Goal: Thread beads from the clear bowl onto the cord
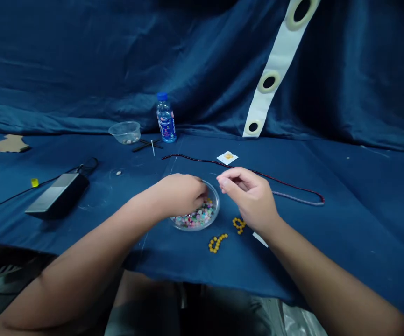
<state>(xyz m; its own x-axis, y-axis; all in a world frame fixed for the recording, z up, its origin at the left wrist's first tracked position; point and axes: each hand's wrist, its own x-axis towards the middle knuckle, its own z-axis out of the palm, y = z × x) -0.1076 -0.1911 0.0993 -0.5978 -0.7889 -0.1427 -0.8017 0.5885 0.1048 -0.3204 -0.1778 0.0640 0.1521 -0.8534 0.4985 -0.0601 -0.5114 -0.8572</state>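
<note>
A round clear bowl [217, 211] of small mixed-colour beads [202, 215] stands on the blue cloth in front of me. Over its left side reaches my left hand [184, 193], fingers curled down toward the beads; the fingertips are hidden. My right hand [249, 193] hovers just right of the bowl with thumb and forefinger pressed together. Whatever that pinch holds is too small to name. Two short strings of yellow beads, one left [216, 243] and one right [238, 225], lie below the hands. A long dark red bead strand [286, 181] runs behind them, joining a pale purple stretch [298, 199].
At the back stand a blue-capped bottle [166, 119] and a clear tub [125, 133], with dark crossed sticks [147, 145] nearby. A white square packet [227, 157] lies behind my right hand. On the left rest a black-and-grey device [58, 193] with a cable and a cardboard piece [10, 143].
</note>
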